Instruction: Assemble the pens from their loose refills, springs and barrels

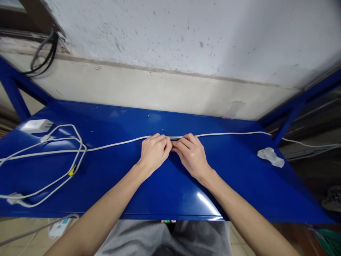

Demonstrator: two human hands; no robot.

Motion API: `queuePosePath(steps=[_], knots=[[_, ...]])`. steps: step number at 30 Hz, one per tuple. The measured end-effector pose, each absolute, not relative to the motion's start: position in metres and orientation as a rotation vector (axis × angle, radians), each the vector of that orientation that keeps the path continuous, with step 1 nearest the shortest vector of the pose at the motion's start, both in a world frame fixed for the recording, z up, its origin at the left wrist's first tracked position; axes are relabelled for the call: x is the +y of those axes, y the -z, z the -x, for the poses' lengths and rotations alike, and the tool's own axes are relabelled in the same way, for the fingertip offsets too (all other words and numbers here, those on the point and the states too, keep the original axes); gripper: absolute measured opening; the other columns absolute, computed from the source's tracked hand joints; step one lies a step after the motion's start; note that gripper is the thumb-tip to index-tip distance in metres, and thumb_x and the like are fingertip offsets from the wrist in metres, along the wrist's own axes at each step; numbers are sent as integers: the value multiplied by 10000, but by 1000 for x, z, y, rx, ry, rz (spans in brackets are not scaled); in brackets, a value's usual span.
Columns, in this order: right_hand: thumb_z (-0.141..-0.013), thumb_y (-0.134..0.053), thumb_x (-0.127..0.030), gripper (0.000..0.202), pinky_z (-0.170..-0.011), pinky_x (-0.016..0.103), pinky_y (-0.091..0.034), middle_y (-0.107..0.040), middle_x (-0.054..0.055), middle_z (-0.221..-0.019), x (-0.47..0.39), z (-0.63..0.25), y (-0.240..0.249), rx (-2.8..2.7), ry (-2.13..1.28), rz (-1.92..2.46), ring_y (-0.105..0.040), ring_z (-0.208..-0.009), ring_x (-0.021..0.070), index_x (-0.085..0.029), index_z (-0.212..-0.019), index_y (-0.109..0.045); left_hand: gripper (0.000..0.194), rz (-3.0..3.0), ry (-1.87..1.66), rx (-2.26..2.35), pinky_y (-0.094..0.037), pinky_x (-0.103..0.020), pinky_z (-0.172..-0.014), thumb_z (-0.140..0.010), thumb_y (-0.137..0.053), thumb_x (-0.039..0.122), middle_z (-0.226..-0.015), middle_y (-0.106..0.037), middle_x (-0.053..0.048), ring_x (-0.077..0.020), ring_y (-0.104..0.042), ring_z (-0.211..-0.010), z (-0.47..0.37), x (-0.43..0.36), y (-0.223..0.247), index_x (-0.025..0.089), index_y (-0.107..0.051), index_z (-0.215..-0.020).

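Observation:
A long white cable (229,133) runs across the blue metal shelf (112,192) from left to right. Near the shelf's middle, my left hand (155,149) is closed around it, knuckles up. Close beside, my right hand (192,153) grips the same cable with curled fingers. A short stretch shows between the two hands, and something dark there is partly hidden by my fingers. At the left, loops of white cable (81,142) lie loose, with a yellow tag (72,171) on one strand.
A white charger block (37,126) sits at the shelf's left end, a crumpled clear plastic piece (271,156) at its right. Blue frame bars (289,121) rise at both ends. A wall (160,85) stands behind. A white power strip (60,227) lies below the front edge.

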State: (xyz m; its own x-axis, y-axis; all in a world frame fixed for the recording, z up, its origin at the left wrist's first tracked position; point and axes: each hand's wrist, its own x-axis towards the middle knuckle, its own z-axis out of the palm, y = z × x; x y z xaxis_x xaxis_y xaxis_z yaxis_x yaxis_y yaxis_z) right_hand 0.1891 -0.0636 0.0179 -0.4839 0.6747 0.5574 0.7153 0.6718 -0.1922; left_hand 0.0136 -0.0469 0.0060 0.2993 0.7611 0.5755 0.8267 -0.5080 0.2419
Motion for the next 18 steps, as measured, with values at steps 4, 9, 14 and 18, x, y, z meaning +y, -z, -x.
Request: queuePosePath(steps=[4,9,14,18], knots=[[-1064,-501,-287,237,-779,377,-432,-733,81,-909,-62,-190,-20,-2305,-14,1108,-525,-858,227,-177,-1012,-704,474,2411,991,-1555,-326,-308,-568,-1045,-394,233,-642,-610,-32,-161,-563,-637,-10,-44,-4,176,-547,-599],[-1073,-451,-224,222,-783,373,-445,-687,94,-941,-58,-196,-20,-2236,-104,1171,-536,-860,225,-163,-1031,-660,276,2687,1097,-1429,-403,-281,-641,-1054,-474,328,-827,-682,-16,-146,-615,-719,-4,-44,-7,181,-655,-905],[-1038,-477,-158,152,-806,384,-443,-669,93,-1003,-56,-200,-18,-2169,-122,1172,-544,-921,243,-195,-1028,-624,291,2786,970,-1213,-416,-315,-729,-1080,-417,295,-871,-683,-48,-182,-608,-807,-2,-38,-9,178,-668,-992],[-1005,-451,-91,195,-790,374,-434,-643,91,-996,-58,-199,-18,-2178,-87,1174,-547,-910,239,-206,-958,-601,348,2755,945,-1263,-404,-320,-706,-1072,-379,229,-799,-660,-52,-190,-585,-768,-3,-36,-6,169,-664,-882]])
